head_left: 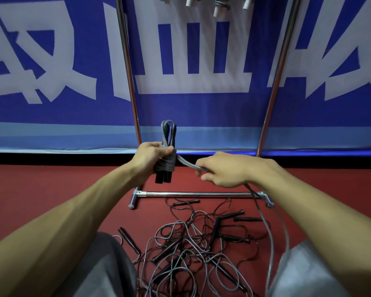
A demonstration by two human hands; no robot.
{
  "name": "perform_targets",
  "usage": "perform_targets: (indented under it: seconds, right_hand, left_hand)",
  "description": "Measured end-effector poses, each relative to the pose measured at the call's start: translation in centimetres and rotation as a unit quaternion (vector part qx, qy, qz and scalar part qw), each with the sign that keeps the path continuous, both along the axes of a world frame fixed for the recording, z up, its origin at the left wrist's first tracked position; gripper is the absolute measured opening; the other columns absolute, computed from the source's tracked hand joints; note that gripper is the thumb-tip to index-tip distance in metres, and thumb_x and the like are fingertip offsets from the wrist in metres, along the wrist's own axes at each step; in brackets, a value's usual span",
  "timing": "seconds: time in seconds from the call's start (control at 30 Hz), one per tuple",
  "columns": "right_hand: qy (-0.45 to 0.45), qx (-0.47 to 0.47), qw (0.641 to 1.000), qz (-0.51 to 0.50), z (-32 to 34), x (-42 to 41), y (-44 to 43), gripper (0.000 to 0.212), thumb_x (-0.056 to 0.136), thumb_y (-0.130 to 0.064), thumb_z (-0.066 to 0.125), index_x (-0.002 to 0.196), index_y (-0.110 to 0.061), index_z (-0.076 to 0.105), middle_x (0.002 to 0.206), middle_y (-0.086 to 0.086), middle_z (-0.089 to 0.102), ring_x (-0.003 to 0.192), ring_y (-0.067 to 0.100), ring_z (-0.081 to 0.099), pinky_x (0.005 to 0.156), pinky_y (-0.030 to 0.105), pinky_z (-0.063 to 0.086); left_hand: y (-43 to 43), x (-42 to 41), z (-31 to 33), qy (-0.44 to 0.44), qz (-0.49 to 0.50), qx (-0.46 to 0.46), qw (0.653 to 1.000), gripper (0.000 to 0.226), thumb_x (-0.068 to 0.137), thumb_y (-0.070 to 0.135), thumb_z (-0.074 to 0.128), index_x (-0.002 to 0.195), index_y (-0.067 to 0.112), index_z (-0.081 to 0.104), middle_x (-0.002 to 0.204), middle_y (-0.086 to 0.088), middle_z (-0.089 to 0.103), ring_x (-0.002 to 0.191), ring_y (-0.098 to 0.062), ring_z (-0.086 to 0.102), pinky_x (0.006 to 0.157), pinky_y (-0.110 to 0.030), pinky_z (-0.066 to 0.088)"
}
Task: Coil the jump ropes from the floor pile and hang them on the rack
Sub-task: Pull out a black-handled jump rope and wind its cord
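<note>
Binding a grey jump rope into a coil in front of the rack.

The left hand grips the folded rope bundle upright, its fingers curled round the wrapped middle and the black handles poking out below. The right hand pinches the loose tail, which trails down to the floor on the right. The tail probably needs more turns and a tuck before hanging. The rack stands just beyond, with hung ropes at its top. The floor pile lies tangled nearby. There are no containers in view.
</note>
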State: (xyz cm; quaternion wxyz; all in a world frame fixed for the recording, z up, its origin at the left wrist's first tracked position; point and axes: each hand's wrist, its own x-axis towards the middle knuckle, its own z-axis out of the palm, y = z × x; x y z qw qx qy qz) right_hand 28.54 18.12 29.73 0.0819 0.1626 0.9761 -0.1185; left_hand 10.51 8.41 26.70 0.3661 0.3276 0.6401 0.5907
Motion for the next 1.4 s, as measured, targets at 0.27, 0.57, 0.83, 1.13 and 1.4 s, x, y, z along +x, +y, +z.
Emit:
perform_targets:
  seconds: [0.27,0.57,0.83,1.13,1.4]
  right_hand:
    - [0.136,0.079,0.986,0.048,0.1,-0.6,-1.9,0.028,0.091,-0.012,0.052,0.104,-0.031,0.069,0.096,-0.005,0.068,0.091,0.022,0.062,0.072,0.042,0.052]
    - [0.223,0.057,0.97,-0.08,-0.1,-0.1,0.9,0.011,0.088,-0.036,0.068,0.095,-0.031,0.073,0.095,-0.009,0.071,0.095,0.016,0.062,0.071,0.029,0.043]
    - [0.27,-0.062,0.94,-0.198,-0.2,1.0,3.6,0.022,0.072,-0.041,0.081,0.07,-0.019,0.075,0.065,-0.003,0.07,0.064,0.007,0.06,0.064,0.026,0.048]
    - [0.347,-0.127,0.921,-0.119,1.4,0.3,2.1,0.013,0.074,-0.028,0.082,0.069,-0.021,0.071,0.068,-0.003,0.07,0.065,0.005,0.059,0.07,0.027,0.048]
    - [0.345,-0.157,0.919,-0.108,1.1,-0.2,1.8,0.016,0.079,-0.028,0.078,0.07,-0.017,0.07,0.072,0.004,0.071,0.067,0.014,0.062,0.072,0.031,0.05]
  left_hand:
    - [-0.1,1.8,-1.1,0.445,-0.244,-0.114,0.854,0.022,0.085,0.014,0.073,0.078,0.029,0.057,0.061,0.013,0.053,0.049,0.001,0.046,0.053,-0.017,0.038]
    - [-0.6,3.2,-0.8,0.376,-0.325,-0.092,0.863,0.021,0.078,0.013,0.079,0.09,0.018,0.062,0.068,0.01,0.059,0.056,-0.002,0.051,0.057,-0.016,0.042]
    - [-0.9,4.0,0.2,0.235,-0.298,-0.057,0.923,0.013,0.086,0.022,0.073,0.082,0.017,0.061,0.064,0.01,0.057,0.059,-0.004,0.054,0.056,-0.016,0.045]
    - [-0.8,2.6,-0.5,0.472,-0.247,-0.187,0.825,0.053,0.075,0.064,0.068,0.071,0.015,0.046,0.059,0.004,0.04,0.053,-0.012,0.036,0.053,-0.027,0.03]
    - [-1.1,2.7,-0.4,0.42,-0.287,-0.128,0.851,0.035,0.078,0.048,0.075,0.079,0.016,0.061,0.062,0.005,0.047,0.054,-0.008,0.04,0.056,-0.025,0.036]
